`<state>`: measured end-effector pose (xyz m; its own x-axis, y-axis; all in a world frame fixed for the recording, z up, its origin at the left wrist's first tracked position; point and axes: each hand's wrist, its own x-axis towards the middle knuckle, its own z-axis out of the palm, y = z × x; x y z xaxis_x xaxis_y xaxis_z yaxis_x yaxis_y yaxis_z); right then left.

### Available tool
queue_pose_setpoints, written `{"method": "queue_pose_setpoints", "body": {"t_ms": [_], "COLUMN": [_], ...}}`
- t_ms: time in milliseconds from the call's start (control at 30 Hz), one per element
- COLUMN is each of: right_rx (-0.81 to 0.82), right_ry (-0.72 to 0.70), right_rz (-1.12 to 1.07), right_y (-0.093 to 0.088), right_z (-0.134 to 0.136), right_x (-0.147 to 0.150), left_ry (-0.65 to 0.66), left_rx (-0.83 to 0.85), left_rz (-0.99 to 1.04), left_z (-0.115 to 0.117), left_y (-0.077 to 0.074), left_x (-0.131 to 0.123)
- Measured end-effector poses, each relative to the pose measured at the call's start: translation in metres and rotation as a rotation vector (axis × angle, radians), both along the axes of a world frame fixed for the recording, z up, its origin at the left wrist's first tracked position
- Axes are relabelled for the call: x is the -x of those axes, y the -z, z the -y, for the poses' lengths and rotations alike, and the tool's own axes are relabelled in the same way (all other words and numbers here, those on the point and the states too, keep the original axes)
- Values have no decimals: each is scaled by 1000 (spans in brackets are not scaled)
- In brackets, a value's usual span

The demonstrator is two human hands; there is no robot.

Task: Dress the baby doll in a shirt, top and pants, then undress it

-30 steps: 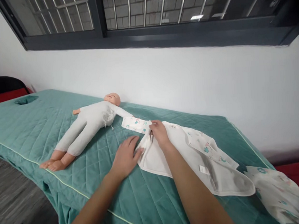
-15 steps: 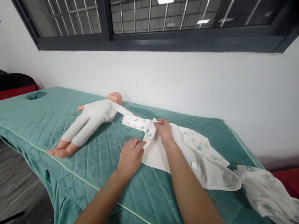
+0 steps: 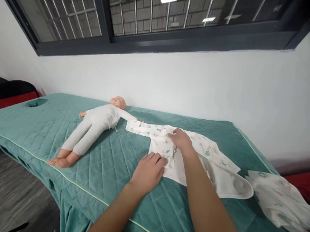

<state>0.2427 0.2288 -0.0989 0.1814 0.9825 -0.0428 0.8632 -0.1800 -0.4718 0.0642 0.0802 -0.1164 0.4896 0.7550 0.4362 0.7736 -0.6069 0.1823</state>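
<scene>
A white baby garment with small teal and pink prints lies spread on the teal quilted bed. My left hand rests flat on the garment's near left edge, fingers stretched out. My right hand presses down on a printed panel folded over the garment's middle, fingers together on the cloth. A baby doll in a white suit lies on its back to the left, one arm touching the garment's sleeve.
A second printed cloth hangs at the bed's right end. The white wall and a dark barred window run along the far side. The bed's near edge drops to a dark floor at left. A face hole sits at the far left.
My right hand has drawn the printed panel toward me and laid it over the garment's white inside. My left hand slid right and nearer along the edge.
</scene>
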Motion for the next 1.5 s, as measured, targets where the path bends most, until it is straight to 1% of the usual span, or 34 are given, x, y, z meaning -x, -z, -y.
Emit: {"method": "queue_pose_setpoints", "body": {"t_ms": [100,233,333,433,467,500,533,600,633,667,700,733,767,833,933,1033,1167,1233,1333,1400,1500], "right_rx": [39,67,60,20,0,-27,-57,-133,-189,-248,-302,-346,-375,-375,-355,-341,-301,-271,-218,-187,-156], "right_ry": [30,83,88,74,69,59,41,-35,-103,-176,-242,-287,-309,-293,-312,-386,-463,-490,-529,-546,-508], "right_rz": [41,43,16,-32,-54,-81,-112,-191,-242,-291,-328,-350,-352,-304,-196,-71,80,139,197,218,244], "right_y": [-2,-5,-6,-4,-3,-2,0,3,4,6,9,11,14,18,23,25,25,24,21,20,21], "right_z": [0,2,3,2,1,0,-1,-3,-5,-6,-7,-7,-8,-7,-3,3,9,10,12,18,36], "right_x": [1,-3,-5,-5,-4,-3,-1,5,8,11,13,14,15,16,20,30,43,46,43,36,16], "left_ry": [-7,-13,-30,-48,-68,-117,-196,-412,-510,-581,-619,-634,-641,-653,-624,-574,-526,-456,-370,-383,-441], "left_rx": [40,40,55,113,152,197,239,277,267,240,201,155,102,-28,-168,-195,-211,-180,10,132,199], "left_rz": [-18,0,25,87,146,242,381,736,909,1050,1145,1196,1215,1188,1043,876,750,747,836,923,1002], "left_z": [-2,-2,-1,-2,-4,-7,-10,-17,-20,-22,-24,-25,-26,-26,-26,-28,-29,-28,-26,-26,-25], "left_y": [0,3,4,4,4,4,4,6,8,9,11,13,15,19,22,24,25,25,25,24,20], "left_x": [-1,1,1,0,1,2,3,8,11,14,16,18,19,20,18,16,13,12,13,15,17]}}
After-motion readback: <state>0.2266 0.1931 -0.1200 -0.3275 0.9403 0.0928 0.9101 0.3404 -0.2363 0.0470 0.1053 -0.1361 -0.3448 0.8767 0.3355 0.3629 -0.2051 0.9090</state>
